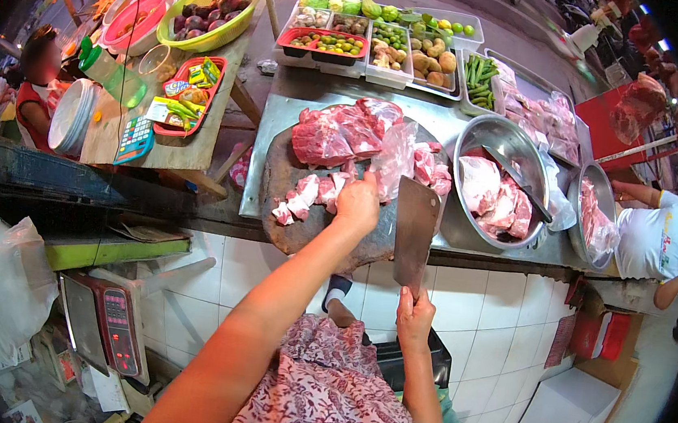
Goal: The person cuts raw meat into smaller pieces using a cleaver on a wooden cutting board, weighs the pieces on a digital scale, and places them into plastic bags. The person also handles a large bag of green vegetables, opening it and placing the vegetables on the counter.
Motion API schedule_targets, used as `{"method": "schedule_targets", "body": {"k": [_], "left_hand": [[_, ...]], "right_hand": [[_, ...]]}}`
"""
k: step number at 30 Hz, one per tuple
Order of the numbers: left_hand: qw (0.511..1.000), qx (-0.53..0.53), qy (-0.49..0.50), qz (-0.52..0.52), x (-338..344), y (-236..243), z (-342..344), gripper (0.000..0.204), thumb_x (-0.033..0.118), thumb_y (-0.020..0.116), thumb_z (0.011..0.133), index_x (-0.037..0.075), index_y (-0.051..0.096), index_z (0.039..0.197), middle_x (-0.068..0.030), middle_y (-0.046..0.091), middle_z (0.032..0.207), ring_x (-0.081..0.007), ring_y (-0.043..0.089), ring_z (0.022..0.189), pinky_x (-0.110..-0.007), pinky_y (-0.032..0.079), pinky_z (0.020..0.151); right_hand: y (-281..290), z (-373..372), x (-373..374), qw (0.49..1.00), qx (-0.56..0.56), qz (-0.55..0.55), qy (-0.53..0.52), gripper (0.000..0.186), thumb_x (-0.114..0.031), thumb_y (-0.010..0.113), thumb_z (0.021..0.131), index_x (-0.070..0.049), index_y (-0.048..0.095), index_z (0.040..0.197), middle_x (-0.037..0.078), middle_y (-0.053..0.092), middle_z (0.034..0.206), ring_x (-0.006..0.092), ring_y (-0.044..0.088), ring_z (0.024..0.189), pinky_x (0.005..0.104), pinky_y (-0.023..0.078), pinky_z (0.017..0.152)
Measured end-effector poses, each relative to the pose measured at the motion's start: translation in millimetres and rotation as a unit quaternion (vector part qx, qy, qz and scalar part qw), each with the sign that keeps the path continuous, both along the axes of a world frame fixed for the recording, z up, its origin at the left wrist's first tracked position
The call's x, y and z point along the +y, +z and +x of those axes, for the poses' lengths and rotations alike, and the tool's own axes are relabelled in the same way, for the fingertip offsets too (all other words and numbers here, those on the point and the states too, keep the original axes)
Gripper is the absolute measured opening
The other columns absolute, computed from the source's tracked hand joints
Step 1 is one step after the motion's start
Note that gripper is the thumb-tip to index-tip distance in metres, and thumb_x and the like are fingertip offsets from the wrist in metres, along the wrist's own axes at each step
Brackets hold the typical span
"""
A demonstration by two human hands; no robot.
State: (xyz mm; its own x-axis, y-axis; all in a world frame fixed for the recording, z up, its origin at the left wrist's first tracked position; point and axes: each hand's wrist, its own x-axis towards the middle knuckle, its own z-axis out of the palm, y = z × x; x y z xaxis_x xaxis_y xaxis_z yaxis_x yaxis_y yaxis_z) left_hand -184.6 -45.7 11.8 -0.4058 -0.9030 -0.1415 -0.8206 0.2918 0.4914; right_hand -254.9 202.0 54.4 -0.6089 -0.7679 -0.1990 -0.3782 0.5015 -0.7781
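In the middle of the frame, the left hand (358, 204) is curling its fingers at the lower end of a pale, filmy piece (395, 156); whether it is gripping this is unclear. Small meat pieces (304, 196) are lying just left of that hand, and a large red cut (338, 136) is resting above it, all on a round chopping board (295, 241) on the counter (277, 112). Lower right of centre, the right hand (415, 315) is closing around a cleaver's (415, 231) handle, its broad blade pointing toward the frame's top, right of the left hand.
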Motion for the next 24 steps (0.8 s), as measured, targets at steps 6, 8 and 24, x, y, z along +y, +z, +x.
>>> {"method": "schedule_targets", "body": {"k": [6,8,24], "left_hand": [[0.98,0.183,0.022,0.075,-3,28,78,0.017,0.015,0.059,0.086,0.003,0.066,0.095,-0.0192,0.07,0.081,-0.0286,0.069,0.07,-0.04,0.055,0.061],[0.901,0.334,0.106,0.256,-8,40,124,0.02,0.019,0.059,0.089,0.004,0.068,0.097,-0.0145,0.071,0.081,-0.0204,0.066,0.066,-0.032,0.052,0.058],[0.95,0.062,0.226,0.206,4,8,206,0.036,0.025,0.064,0.092,0.001,0.052,0.115,-0.0174,0.067,0.085,-0.0335,0.067,0.077,-0.041,0.055,0.073]], "right_hand": [[17,-3,-22,0.998,-0.013,-0.026,0.048,0.022,-0.019,0.06,0.095,0.001,0.057,0.086,0.022,0.062,0.068,0.0408,0.064,0.062,0.0432,0.047,0.054],[23,1,-31,0.997,-0.016,0.004,0.072,0.022,-0.019,0.06,0.094,0.002,0.057,0.086,0.024,0.062,0.067,0.0426,0.063,0.063,0.0451,0.047,0.055],[-38,70,-77,0.971,-0.002,0.101,0.218,0.031,-0.027,0.063,0.094,0.003,0.058,0.087,0.015,0.06,0.059,0.0236,0.058,0.049,0.0402,0.045,0.049]]}}
